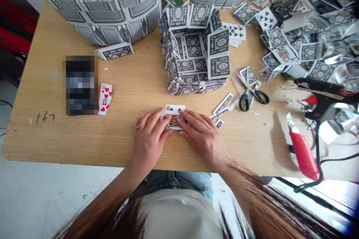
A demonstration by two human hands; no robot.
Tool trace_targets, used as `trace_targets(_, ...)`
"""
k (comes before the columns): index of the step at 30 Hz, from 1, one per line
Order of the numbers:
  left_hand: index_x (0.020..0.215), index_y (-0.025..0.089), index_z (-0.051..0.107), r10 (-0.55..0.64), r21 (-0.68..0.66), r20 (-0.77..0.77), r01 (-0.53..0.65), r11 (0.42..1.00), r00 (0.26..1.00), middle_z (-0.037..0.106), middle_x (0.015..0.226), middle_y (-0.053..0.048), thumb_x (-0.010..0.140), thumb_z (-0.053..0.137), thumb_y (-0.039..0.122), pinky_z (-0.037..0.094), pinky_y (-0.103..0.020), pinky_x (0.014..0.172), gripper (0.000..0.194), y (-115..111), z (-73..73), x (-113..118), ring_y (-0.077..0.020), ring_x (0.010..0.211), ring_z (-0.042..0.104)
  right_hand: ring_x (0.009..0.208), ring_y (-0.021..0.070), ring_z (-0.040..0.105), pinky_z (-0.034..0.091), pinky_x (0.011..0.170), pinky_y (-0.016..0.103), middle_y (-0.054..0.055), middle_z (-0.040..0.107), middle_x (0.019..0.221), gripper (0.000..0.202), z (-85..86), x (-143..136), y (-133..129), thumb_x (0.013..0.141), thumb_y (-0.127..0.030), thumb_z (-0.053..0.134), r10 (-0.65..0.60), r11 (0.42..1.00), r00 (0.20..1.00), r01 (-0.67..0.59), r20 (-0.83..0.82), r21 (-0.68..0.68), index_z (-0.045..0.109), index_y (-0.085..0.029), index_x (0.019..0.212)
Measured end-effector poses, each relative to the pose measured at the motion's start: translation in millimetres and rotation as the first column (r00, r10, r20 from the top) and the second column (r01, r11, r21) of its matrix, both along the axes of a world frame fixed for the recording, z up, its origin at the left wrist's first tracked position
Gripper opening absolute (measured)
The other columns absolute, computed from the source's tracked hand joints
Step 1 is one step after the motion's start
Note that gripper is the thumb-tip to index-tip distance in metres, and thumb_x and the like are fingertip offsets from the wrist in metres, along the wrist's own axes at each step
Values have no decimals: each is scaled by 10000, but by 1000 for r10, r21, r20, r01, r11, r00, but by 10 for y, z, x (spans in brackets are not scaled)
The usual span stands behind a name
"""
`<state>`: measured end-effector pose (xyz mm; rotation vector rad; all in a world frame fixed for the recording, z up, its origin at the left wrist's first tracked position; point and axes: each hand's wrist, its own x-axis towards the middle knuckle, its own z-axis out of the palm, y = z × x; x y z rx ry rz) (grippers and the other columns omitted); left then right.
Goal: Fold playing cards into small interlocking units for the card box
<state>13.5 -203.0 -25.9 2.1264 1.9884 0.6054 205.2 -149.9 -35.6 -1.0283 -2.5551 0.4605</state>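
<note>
On the tabletop directly before me lie playing cards. A ten of a black suit (175,108) shows as a narrow strip at the far edge, and a face card (174,120) overlaps it on the near side. My left hand (148,136) grips the cards' left edge, thumb at the near side and fingertips on top. From the right, my right hand (203,134) holds them the same way, its fingers pressed on the face. The fingers hide much of the cards, so I cannot tell how many there are. Beyond them stands an open-topped box built of cards (218,68).
Large card-built structures (112,11) rise at the back. Black-handled scissors (249,91) lie right, near cut card strips (223,104). Further right are a red utility knife (304,153), a glue gun (322,95) and heaped cards (310,50). A ten of hearts (106,99) lies left beside a blurred dark item (80,86).
</note>
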Motion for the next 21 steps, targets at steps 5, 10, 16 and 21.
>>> trace_targets(5,1179,270,639,-44,-25,-4,44,999,999,631,1323,-67,870,638,399,348,-444,986,335,24,21,-74,-260,1158,567,1330,205,486,411,1077,412,90,566,1397,342,3,-6,-7,961,-251,539,-10,1000,1000,10,-12,-5,599,-209,1296)
trace_targets(10,1207,255,623,-41,-9,-28,40,999,999,618,1343,-69,907,603,341,348,-445,975,313,-4,25,-38,-258,1172,565,1322,200,495,412,1072,406,88,569,1394,332,14,-24,-14,962,-248,537,-26,999,999,25,-24,-23,606,-212,1284)
trace_targets(16,1189,261,630,6,-10,8,-6,1000,1000,616,1348,-54,917,592,305,339,-451,987,278,-29,16,6,-254,1190,560,1280,214,537,429,1042,409,101,617,1336,287,47,-49,-19,962,-247,531,-70,996,995,65,-77,-63,652,-204,1219)
trace_targets(21,1169,255,638,27,-13,22,-27,1000,999,612,1353,-49,913,593,286,336,-466,984,262,-27,40,34,-259,1187,564,1202,228,581,466,991,419,104,646,1284,259,141,-39,106,938,-278,573,-41,992,990,23,-135,-128,671,-202,1165)
